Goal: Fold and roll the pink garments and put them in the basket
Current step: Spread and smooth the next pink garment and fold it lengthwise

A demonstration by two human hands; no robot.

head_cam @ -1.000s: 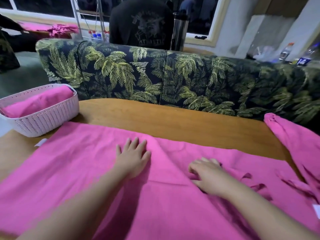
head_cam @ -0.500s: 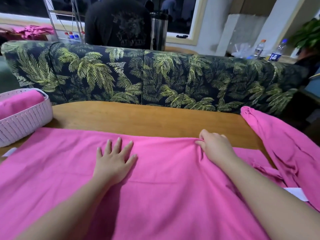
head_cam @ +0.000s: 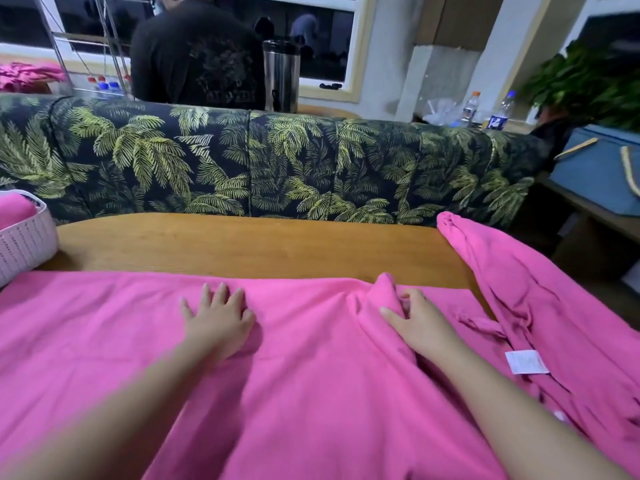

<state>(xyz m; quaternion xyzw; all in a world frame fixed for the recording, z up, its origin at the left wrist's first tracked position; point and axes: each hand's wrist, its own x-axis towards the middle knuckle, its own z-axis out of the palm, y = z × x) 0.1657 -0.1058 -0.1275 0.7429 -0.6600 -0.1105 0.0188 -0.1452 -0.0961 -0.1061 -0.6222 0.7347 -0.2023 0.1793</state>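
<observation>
Far edge gathered, ready to fold

The pink garment [head_cam: 311, 368] lies spread on the wooden table [head_cam: 249, 244], long axis running 9 to 3 o'clock. The right hand [head_cam: 420, 323] pinches a raised fold at the far hem, at 12 o'clock from its wrist; the left hand [head_cam: 218, 317] presses flat, fingers spread. The basket [head_cam: 24, 244] sits at 10 o'clock, nearer the left hand.

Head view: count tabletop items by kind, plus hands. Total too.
Pink garments spread on the table: 2 (one under the hands, one at the right edge)
Pink rolled garment in the basket: 1
Basket: 1
Hands: 2 (left, right)
Total: 6
</observation>
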